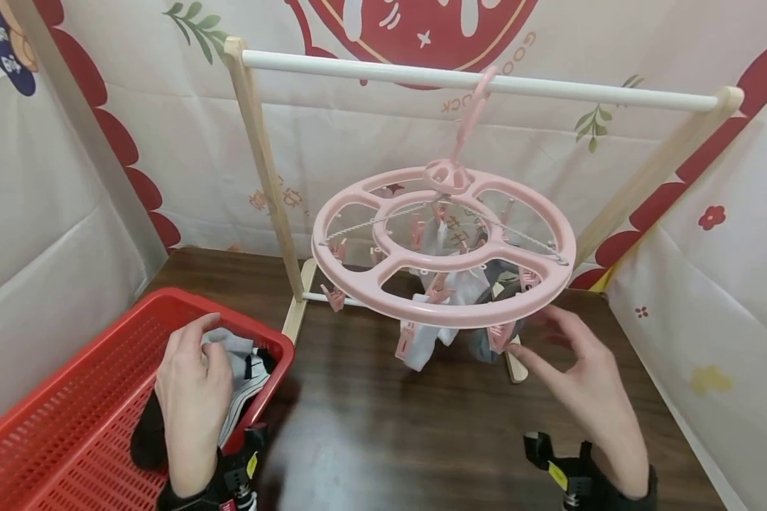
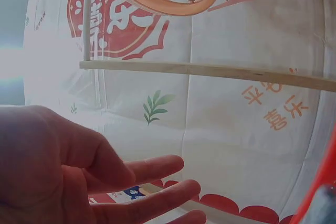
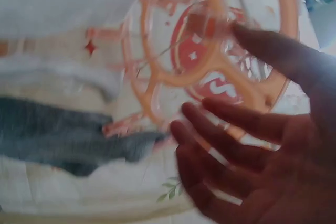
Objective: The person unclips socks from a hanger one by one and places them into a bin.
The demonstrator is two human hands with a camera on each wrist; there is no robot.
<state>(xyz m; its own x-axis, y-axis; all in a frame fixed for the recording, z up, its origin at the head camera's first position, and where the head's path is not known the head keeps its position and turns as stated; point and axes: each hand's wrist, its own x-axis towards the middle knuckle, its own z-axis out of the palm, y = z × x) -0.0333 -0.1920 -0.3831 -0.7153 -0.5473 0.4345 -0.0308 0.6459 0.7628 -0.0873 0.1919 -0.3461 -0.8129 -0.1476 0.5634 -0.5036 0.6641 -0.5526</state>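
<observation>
A round pink clip hanger hangs by its hook from a white rod. Grey and white socks dangle from its pink clips below the ring. At the ring's near right edge is my right hand, thumb and fingers spread apart. The thumb tip is at or very near a pink clip; whether it touches I cannot tell. A dark grey sock hangs clipped in the blurred right wrist view. My left hand is over the red basket, beside several folded socks, its fingers loosely bent around nothing visible.
The white rod rests on a wooden stand with feet on the dark brown table. Printed cloth walls enclose the back and both sides. A dark sock lies in the basket under my left wrist.
</observation>
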